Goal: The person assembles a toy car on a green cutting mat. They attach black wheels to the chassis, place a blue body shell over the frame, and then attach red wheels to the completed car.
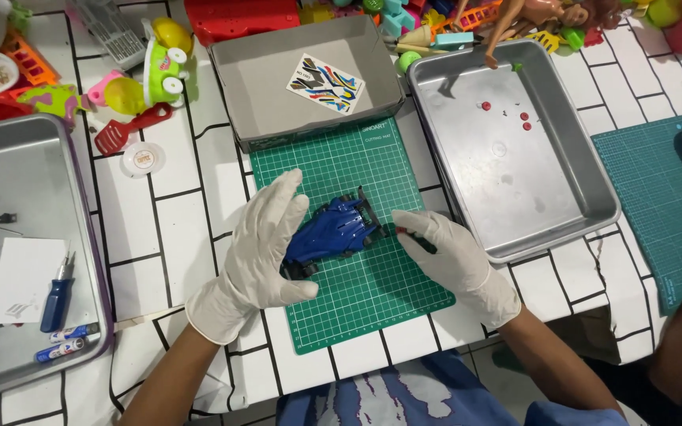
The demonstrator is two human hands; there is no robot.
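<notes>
The left hand (pixel 258 248), in a white glove, lies over the near left end of a blue toy race car (pixel 333 230), its grip clamped on the car: the fingers spread along the far side of the body and the thumb pressing in by the near black wheel. The right hand (pixel 447 252), gloved the same way, meets the car's right end, its grip pinched together on a small red and black piece (pixel 404 231) at the car's front; how firmly it holds cannot be told. The car lies slanted on a green cutting mat (pixel 357 296) with a white grid, about at the mat's middle, on a counter (pixel 167 213) covered in a white sheet with black brick lines. Just beyond the mat's far edge stands an open grey cardboard box (pixel 262 110) with a sheet of coloured stickers (pixel 325 83) lying inside. To the right of the mat, touching its edge, sits a bare metal tray (pixel 570 213) holding a few small red parts (pixel 518 117). At the left edge of the scene is another metal tray (pixel 96 260), with a blue-handled screwdriver (pixel 58 296), a white card (pixel 25 280) and two markers (pixel 69 341) in it. A red toy spatula (pixel 128 130) and a white round lid (pixel 143 158) lie between that tray and the box, and a heap of bright plastic toys (pixel 159 59) runs along the far side. A second green mat (pixel 657 205) shows at the far right.
</notes>
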